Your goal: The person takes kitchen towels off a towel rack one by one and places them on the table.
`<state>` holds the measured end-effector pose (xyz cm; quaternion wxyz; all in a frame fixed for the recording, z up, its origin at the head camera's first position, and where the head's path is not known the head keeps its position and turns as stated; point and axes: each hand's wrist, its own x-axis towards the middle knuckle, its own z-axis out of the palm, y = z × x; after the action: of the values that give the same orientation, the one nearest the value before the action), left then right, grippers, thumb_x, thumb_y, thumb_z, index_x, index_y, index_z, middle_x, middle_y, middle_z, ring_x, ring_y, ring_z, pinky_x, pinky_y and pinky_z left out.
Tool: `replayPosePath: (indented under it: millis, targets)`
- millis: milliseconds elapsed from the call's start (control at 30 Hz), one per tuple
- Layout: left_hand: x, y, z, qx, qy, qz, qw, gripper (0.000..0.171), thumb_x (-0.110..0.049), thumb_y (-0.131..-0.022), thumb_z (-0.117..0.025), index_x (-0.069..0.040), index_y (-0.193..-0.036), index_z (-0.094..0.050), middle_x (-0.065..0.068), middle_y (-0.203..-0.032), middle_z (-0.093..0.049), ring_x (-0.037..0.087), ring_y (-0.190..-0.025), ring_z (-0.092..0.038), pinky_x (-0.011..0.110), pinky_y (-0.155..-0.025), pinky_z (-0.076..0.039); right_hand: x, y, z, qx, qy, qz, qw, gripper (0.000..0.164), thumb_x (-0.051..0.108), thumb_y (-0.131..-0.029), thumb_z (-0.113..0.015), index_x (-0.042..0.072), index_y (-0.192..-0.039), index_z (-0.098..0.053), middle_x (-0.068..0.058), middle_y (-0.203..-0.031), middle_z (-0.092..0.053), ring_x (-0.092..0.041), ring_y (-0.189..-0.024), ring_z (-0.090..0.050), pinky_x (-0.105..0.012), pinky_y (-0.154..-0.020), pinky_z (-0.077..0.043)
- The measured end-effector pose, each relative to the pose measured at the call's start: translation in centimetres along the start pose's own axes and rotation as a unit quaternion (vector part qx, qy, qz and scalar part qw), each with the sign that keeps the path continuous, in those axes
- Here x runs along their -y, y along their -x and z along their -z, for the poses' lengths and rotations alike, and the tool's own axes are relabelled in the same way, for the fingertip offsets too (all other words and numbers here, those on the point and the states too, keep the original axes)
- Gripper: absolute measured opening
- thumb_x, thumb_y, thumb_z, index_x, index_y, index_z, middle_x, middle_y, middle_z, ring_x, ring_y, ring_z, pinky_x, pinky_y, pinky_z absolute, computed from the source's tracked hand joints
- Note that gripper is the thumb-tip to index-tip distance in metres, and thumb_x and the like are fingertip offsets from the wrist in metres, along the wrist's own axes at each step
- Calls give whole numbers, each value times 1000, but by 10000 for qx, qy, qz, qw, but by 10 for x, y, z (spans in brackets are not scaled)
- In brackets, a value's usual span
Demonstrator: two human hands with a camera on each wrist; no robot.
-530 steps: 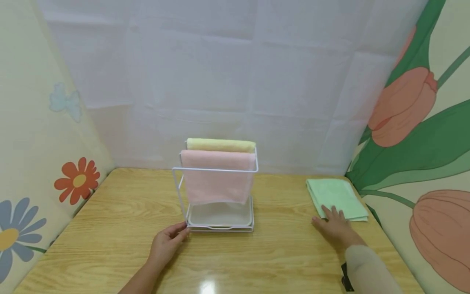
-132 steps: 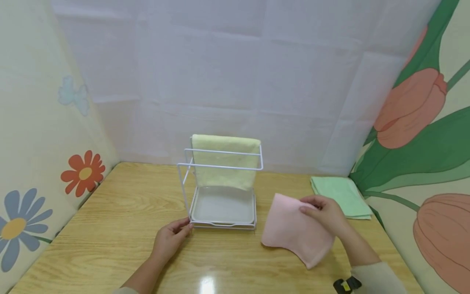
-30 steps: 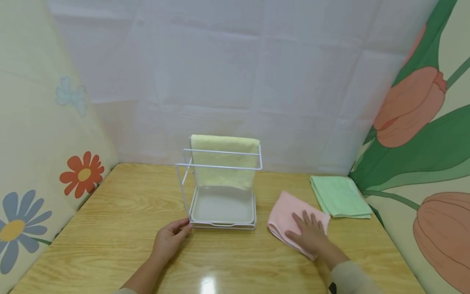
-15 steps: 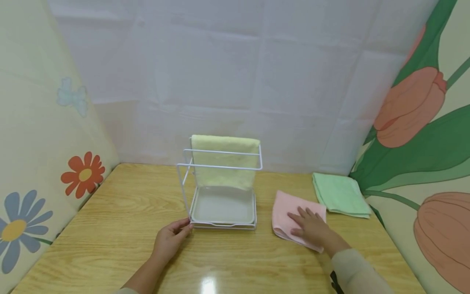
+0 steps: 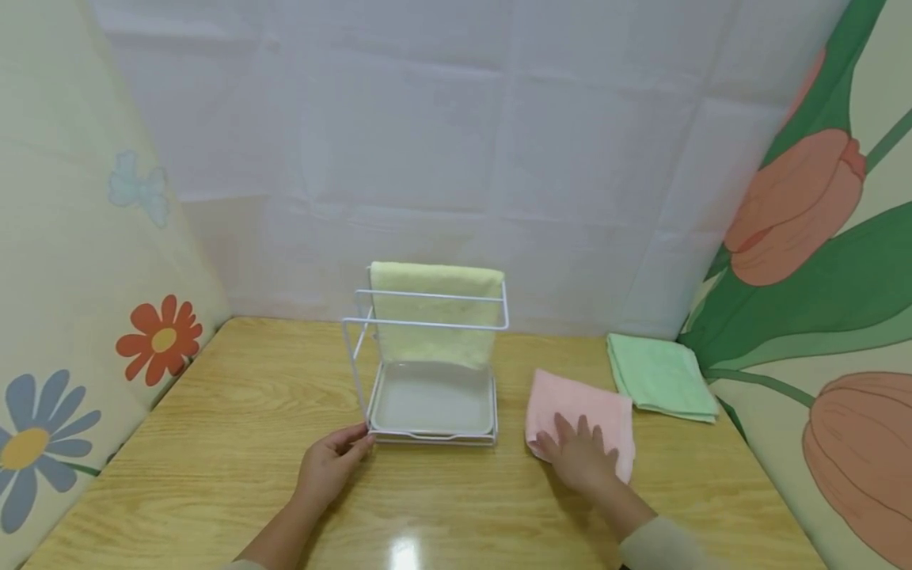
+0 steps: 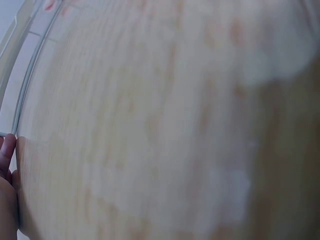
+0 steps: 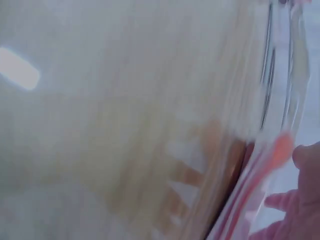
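In the head view a small white wire towel rack (image 5: 427, 324) stands on the table, a pale tray (image 5: 433, 398) in its base. A yellow towel (image 5: 438, 310) hangs over its back bar; the two bars in front are bare. My left hand (image 5: 324, 467) pinches the rack's front left corner between thumb and fingers. To the right lies a folded pink towel (image 5: 575, 397). Spread over its near part is my right hand (image 5: 580, 457), fingers straight. Behind it is a folded green towel (image 5: 663, 376). The right wrist view shows the pink towel's layered edge beside my thumb.
The wood-grain table (image 5: 235, 412) runs up to a white cloth backdrop (image 5: 399, 142). Flower-printed panels (image 5: 819, 317) stand along both sides, the green towel lying close to the right one.
Over the last second the pink towel has turned slightly and my right hand has slid to its near edge. The green towel has shifted slightly. Earlier, the pink towel hung on the rack. My left hand stays.
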<state>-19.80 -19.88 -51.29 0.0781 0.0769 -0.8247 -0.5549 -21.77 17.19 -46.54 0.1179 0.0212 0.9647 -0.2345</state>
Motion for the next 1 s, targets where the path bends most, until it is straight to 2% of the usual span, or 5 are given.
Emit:
replayPosePath:
  millis: [67, 167, 367, 733, 1000]
  targets:
    - [0, 0, 0, 2, 36, -14, 10000, 33, -19, -90, -72, 1, -116, -69, 14, -102, -75, -5, -75, -63, 15, -68, -53, 7, 6, -6, 48, -38, -146, 9999, 69, 60, -100, -33, 18, -154, -30, -30, -160, -9, -55, -145, -2, -80, -106, 1]
    - [0, 0, -1, 4, 46, -33, 10000, 32, -18, -90, -72, 1, -116, -69, 14, -101, -75, -5, -75, -63, 15, -68, -53, 12, 11, -14, 103, 47, -58, 9999, 70, 63, -98, -35, 22, -154, -30, -30, -160, -10, -57, -144, -3, -83, -103, 0]
    - [2, 0, -1, -4, -67, -68, 10000, 34, -21, -91, -71, 1, -116, -69, 15, -103, -75, -6, -75, -62, 14, -68, -53, 11, 10, -19, 152, 286, 273, 9991, 68, 64, -97, -38, 25, -153, -34, -31, -159, -13, -58, -144, -7, -83, -103, -4]
    - [2, -1, 1, 25, -114, 56, 9999, 35, -22, -91, -71, 0, -118, -68, 15, -106, -74, -6, -77, -62, 14, -70, -52, 14, 9, -24, 250, 643, 892, 9936, 66, 64, -95, -42, 29, -151, -38, -27, -161, -15, -55, -145, -11, -80, -106, -7]
    - [1, 0, 0, 26, -144, 31, 9999, 35, -22, -91, -70, 0, -118, -68, 15, -105, -75, -6, -76, -62, 14, -70, -52, -3, -12, -18, 230, 781, 1374, 9872, 63, 60, -95, -47, 29, -149, -40, -23, -162, -16, -51, -147, -9, -77, -110, -5]
